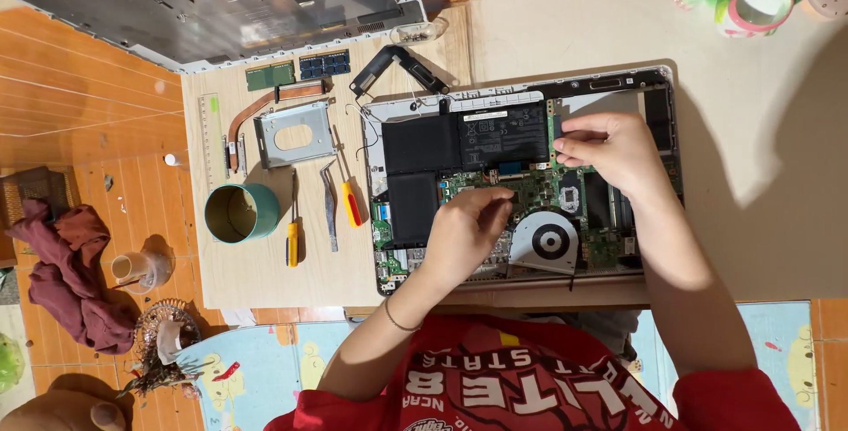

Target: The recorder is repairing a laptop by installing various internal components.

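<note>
- While the opened laptop (521, 175) lay bottom-up on the low wooden board (265, 281), both hands were kept over its green mainboard (530, 192), between the black battery (468, 144) and the round fan (545, 241).
- The left hand (468, 228) was seen curled, fingertips drawn together on something small at the board's middle; what was pinched could not be made out.
- The right hand (609, 148) was set at the battery's right edge, thumb and forefinger closed on a small part there.
- A slip was judged possible: a connector could be bent or a thin cable torn if it were pulled at an angle.
- A loose part could be dropped among the components.
- Laid out to the left were the yellow-handled screwdrivers (291, 237), tweezers (329, 206), a copper heat pipe (256, 109), a metal drive bracket (294, 135), two memory sticks (296, 69) and a green tin (240, 213); these could be knocked off by an elbow.
- The board was placed on an orange tiled floor (79, 86), with the grey bottom cover (221, 3) above and a dark red cloth (71, 272) left.
</note>
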